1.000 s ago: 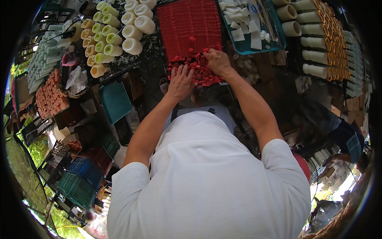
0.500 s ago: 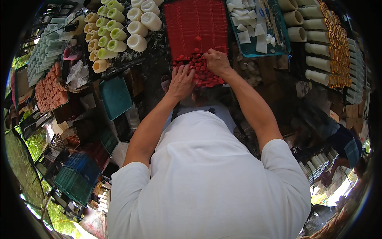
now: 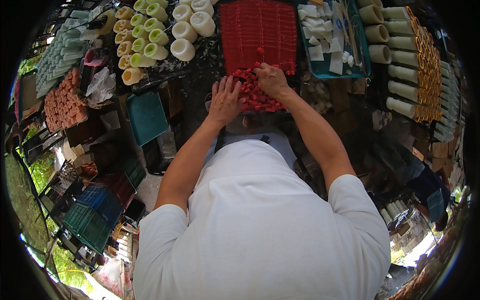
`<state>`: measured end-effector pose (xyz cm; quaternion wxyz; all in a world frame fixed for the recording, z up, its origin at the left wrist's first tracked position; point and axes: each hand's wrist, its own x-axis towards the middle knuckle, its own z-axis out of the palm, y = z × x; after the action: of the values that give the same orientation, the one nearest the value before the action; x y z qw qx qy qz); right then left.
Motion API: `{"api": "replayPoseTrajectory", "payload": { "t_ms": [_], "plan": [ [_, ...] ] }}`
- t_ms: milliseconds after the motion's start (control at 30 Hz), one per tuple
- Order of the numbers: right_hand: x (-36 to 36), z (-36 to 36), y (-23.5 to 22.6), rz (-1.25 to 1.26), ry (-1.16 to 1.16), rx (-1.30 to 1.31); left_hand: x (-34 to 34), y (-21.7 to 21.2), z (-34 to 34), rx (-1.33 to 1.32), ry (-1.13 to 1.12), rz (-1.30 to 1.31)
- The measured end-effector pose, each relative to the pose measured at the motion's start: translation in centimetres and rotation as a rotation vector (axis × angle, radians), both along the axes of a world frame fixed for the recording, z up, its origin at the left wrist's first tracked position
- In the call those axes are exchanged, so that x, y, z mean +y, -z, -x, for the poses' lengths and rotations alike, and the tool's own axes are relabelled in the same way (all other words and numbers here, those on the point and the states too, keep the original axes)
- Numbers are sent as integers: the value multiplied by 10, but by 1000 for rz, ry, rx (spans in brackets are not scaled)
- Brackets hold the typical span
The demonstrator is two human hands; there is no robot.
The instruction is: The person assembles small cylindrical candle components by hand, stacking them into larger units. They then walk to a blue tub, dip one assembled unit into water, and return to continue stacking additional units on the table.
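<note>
Small red cubes (image 3: pixel 257 95) lie in a loose pile at the near end of a red sheet (image 3: pixel 257 35) marked with lengthwise and crosswise lines. Along the pile's left edge rests my left hand (image 3: pixel 225 103), palm down, fingers stretched and a little apart. My right hand (image 3: pixel 272 81) is over the pile's right far part, with its fingers curled in and pressed together. A red piece shows just beyond those fingertips, but whatever is between them is hidden.
Left of the sheet stand white, green and yellowish candle cups (image 3: pixel 182 50). A teal tray (image 3: pixel 332 72) with white pieces lies to the right, beside rows of pale cylinders (image 3: pixel 402 87). Pink blocks (image 3: pixel 65 102) and an upright teal tray (image 3: pixel 146 117) are further left.
The view has swung, so the bench appears further right. My left hand has drawn back from over the cubes to the pile's left edge; my right hand remains curled over the pile.
</note>
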<state>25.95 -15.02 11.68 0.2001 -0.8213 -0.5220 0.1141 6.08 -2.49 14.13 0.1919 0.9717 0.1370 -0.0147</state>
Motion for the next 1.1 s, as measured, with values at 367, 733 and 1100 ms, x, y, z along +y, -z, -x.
{"api": "replayPoseTrajectory", "payload": {
  "t_ms": [367, 733, 1100],
  "plan": [
    [-2, 1, 19, -25, -30, -31, 6, -6, -4, 118, 91, 61],
    [-25, 18, -13, 11, 37, 30, 28, -2, -10, 53, -134, -52],
    [-79, 57, -19, 30, 305, 257, 26, 11, -18, 13, -259, 219]
  ]
}}
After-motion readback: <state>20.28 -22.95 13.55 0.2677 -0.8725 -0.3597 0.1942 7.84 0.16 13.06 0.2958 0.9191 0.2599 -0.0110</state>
